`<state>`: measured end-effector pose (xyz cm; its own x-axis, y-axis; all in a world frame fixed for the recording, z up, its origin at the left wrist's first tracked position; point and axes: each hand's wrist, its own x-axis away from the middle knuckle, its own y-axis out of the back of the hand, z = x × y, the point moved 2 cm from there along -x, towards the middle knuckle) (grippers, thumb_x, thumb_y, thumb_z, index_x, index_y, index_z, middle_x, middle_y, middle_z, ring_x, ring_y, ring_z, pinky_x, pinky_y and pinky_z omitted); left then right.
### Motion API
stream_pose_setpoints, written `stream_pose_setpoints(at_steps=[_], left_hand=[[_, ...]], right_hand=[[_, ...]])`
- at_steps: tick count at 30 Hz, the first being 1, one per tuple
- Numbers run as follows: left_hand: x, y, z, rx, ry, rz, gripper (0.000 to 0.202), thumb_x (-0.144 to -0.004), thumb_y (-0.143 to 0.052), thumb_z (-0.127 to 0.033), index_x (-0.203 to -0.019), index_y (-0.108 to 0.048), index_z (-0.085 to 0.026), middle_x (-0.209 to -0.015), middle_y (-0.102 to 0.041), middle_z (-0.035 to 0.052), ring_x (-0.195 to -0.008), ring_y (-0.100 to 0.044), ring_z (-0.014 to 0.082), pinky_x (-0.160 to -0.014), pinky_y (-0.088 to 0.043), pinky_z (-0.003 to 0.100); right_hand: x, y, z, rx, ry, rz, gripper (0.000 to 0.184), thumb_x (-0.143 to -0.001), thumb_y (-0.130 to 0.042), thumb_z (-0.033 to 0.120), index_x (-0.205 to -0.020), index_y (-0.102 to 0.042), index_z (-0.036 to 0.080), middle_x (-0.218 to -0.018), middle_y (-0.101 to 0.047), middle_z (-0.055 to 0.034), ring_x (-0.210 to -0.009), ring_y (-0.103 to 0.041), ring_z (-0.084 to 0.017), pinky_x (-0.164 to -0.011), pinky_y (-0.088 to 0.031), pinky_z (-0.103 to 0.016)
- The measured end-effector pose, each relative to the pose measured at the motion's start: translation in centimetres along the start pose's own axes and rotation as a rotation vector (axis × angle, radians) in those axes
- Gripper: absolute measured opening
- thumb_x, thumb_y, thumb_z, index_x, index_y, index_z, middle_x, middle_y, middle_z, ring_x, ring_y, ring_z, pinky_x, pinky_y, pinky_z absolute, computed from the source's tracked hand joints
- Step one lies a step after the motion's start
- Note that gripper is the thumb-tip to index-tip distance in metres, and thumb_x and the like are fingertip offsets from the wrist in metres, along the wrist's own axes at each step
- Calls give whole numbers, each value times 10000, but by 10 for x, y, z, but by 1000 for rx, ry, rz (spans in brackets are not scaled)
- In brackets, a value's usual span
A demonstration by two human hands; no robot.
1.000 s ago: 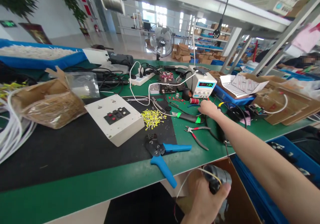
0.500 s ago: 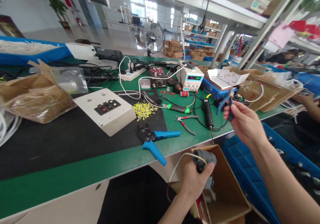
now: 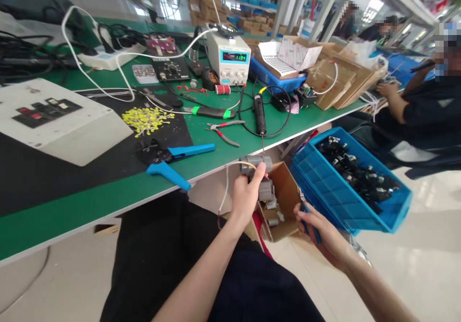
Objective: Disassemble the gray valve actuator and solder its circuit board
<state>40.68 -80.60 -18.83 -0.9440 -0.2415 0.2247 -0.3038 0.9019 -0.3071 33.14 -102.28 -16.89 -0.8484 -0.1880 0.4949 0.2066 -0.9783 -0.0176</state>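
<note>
My left hand [image 3: 245, 193] is closed around a grey cylindrical part [image 3: 265, 161], just off the bench edge and above an open cardboard box [image 3: 287, 184]. A pale wire [image 3: 226, 190] arches from this part and hangs down left of my wrist. Inside the box lie several grey pieces [image 3: 272, 204]. My right hand [image 3: 328, 233] grips blue-handled pliers [image 3: 309, 222] at the box's right side; their jaws point up and are partly blurred.
On the green bench [image 3: 108, 221] lie a blue-handled crimping tool [image 3: 167, 161], cutters [image 3: 225, 131], a black screwdriver-like tool [image 3: 259, 113] and yellow terminals [image 3: 146, 120]. A power supply [image 3: 230, 60] stands behind. A blue crate [image 3: 392, 211] of black parts is at right; a co-worker [image 3: 428, 106] sits beyond.
My right hand has come down with the pliers from above the bench edge to beside the box. My left hand keeps the grey part. The view has swung right and down.
</note>
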Motion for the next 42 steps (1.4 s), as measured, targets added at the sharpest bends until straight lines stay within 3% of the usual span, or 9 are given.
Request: stream_pose_setpoints(at_steps=[2,4,6,9,16,26,32,42], left_hand=[[4,-7,-4,-11,-7,14,506,-840,-738,-650,-886,-792,-149,-847,-789,104,-826,-732,260,-771,-561,318],[8,-12,-9,-38,-24,33,492,-847,-739,-635,-887,-794,-148,-846,-791,103,-834,-731,264,-774,-558,319],[11,-17,-13,-72,-51,41,479,-859,-737,-619,-904,-803,-147,-876,-798,105,-869,-734,270,-787,-552,317],[14,-22,-17,-110,-87,39,456,-872,-737,-595,-963,-816,-156,-971,-810,105,-931,-735,273,-813,-542,308],[16,-23,-19,-246,-168,17,448,-906,-706,-580,-1030,-817,-164,-965,-810,94,-965,-734,277,-823,-524,295],[20,-20,-24,-346,-257,21,372,-902,-729,-538,-986,-815,-187,-916,-806,67,-915,-732,267,-848,-494,297],[18,-18,-24,-481,-282,41,433,-937,-664,-589,-1076,-793,-200,-993,-811,61,-986,-733,271,-883,-496,313],[17,-16,-26,-581,-304,49,440,-952,-613,-636,-1030,-775,-234,-1029,-813,44,-1054,-738,267,-892,-509,322]], right_hand=[[5,4,16,382,127,-19,311,-1036,-580,523,-1196,-594,257,-1080,-564,-48,-1027,-555,-237,-895,-486,-362],[9,5,32,762,261,-37,336,-1086,-473,524,-1263,-587,263,-1185,-571,-73,-1137,-556,-271,-1031,-446,-454],[10,2,43,954,350,-78,360,-1115,-385,486,-1314,-567,248,-1208,-564,-95,-1129,-571,-280,-1039,-442,-498],[11,-4,48,1069,424,-145,373,-1125,-354,455,-1344,-553,227,-1211,-561,-110,-1128,-579,-285,-1029,-459,-509],[8,-10,49,1098,417,-136,388,-1127,-352,451,-1330,-575,208,-1168,-570,-114,-1103,-593,-288,-1017,-489,-512],[6,-14,45,1084,375,-128,371,-1128,-357,432,-1354,-561,219,-1214,-556,-103,-1156,-583,-275,-1067,-470,-501],[4,-14,44,1064,360,-97,352,-1137,-362,417,-1362,-549,220,-1190,-556,-86,-1151,-576,-259,-1066,-451,-476],[4,-15,45,1010,326,-59,354,-1140,-374,427,-1370,-544,219,-1195,-559,-76,-1147,-581,-242,-1053,-427,-425]])
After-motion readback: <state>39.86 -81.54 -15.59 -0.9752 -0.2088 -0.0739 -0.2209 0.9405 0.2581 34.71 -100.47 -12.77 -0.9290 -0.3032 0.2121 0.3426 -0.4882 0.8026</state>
